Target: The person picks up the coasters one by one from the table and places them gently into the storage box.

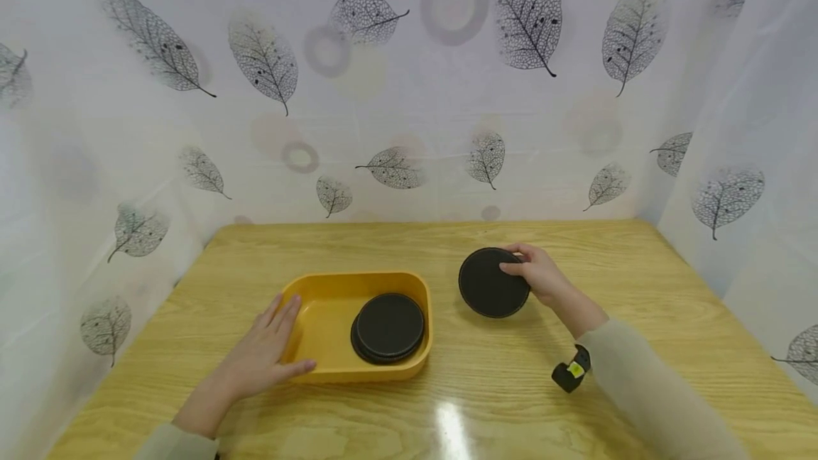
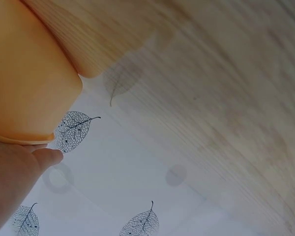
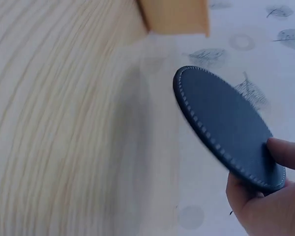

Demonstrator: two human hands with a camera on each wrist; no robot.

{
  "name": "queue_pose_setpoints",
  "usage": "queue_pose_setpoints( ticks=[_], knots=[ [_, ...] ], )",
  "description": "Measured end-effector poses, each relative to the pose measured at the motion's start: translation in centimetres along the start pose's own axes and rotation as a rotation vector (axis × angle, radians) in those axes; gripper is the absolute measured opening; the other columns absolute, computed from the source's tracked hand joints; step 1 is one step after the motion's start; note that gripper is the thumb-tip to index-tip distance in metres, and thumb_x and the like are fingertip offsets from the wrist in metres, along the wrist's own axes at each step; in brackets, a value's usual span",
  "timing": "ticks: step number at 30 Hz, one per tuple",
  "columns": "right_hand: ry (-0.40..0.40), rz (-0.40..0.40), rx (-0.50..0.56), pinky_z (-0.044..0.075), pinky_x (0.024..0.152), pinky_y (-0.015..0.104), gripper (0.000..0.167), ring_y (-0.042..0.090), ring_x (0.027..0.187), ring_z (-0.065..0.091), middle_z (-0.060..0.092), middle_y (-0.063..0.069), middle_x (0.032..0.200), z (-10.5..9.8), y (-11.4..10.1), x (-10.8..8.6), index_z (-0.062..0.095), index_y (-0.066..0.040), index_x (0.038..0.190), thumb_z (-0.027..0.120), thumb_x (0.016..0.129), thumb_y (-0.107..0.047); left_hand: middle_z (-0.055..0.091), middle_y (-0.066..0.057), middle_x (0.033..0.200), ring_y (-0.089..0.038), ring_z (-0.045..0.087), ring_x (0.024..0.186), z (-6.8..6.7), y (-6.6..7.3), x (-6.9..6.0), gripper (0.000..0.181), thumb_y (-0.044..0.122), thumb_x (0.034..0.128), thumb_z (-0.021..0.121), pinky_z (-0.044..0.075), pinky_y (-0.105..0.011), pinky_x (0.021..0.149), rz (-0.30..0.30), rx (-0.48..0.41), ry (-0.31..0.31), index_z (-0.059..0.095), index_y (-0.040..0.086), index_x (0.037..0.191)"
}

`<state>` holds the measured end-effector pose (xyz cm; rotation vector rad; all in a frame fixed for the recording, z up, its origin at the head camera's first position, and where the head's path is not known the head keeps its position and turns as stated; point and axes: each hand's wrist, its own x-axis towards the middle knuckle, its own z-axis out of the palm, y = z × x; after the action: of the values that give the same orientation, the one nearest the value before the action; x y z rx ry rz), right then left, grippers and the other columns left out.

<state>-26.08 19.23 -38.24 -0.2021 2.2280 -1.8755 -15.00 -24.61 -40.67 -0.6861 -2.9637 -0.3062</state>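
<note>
A round black coaster (image 1: 493,282) with light stitching round its edge is held above the table, right of the yellow tray. My right hand (image 1: 540,277) pinches it by its right edge, thumb on top and fingers beneath. In the right wrist view the coaster (image 3: 226,128) is tilted, its shadow falling on the wood. The yellow tray (image 1: 358,377) has several black coasters (image 1: 390,325) stacked at its right end, slightly out of line. My left hand (image 1: 258,353) rests on the tray's left end, fingers extended over the left rim and thumb at the front rim.
Everything stands on a light wooden table (image 1: 543,410). A pale curtain (image 1: 409,105) with leaf prints hangs behind it and along both sides. A black strap device (image 1: 571,371) with a yellow label sits at my right wrist.
</note>
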Motion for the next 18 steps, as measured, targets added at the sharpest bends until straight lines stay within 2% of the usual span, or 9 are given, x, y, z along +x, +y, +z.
queue_pose_setpoints(
  ticks=[6,12,15,18],
  knots=[
    [-0.028,0.028,0.228,0.051,0.065,0.027,0.036,0.014,0.076,0.061,0.054,0.008,0.098,1.7,-1.6,-0.9,0.036,0.008,0.120,0.049,0.089,-0.004,0.011,-0.022,0.144,-0.037,0.003,0.130,0.0,0.0,0.0,0.093,0.054,0.0801,0.053,0.018,-0.058,0.097,0.006,0.000,0.004,0.011,-0.005,0.139],
    [-0.135,0.038,0.435,0.049,0.060,0.023,0.033,0.011,0.071,0.061,0.059,0.004,0.090,4.9,-3.1,-1.4,0.033,0.009,0.122,0.041,0.091,-0.001,0.012,-0.022,0.143,-0.039,0.005,0.129,-0.1,0.1,0.0,0.093,0.054,0.0799,0.053,0.019,-0.057,0.097,0.012,0.009,0.010,0.012,-0.006,0.138],
    [-0.177,0.045,0.483,0.049,0.059,0.022,0.032,0.010,0.068,0.060,0.060,0.004,0.087,6.7,-3.6,-1.3,0.034,0.011,0.122,0.039,0.092,0.000,0.012,-0.022,0.143,-0.037,0.004,0.130,-0.1,0.1,0.0,0.093,0.055,0.0800,0.052,0.019,-0.056,0.098,0.016,0.020,0.011,0.012,-0.006,0.138],
    [-0.196,0.057,0.479,0.049,0.060,0.023,0.033,0.010,0.067,0.060,0.059,0.004,0.088,8.5,-3.8,-1.1,0.035,0.010,0.122,0.040,0.092,-0.002,0.012,-0.022,0.143,-0.036,0.002,0.131,-0.1,0.0,0.0,0.093,0.055,0.0801,0.052,0.019,-0.056,0.098,0.019,0.028,0.010,0.012,-0.006,0.138]
  ],
)
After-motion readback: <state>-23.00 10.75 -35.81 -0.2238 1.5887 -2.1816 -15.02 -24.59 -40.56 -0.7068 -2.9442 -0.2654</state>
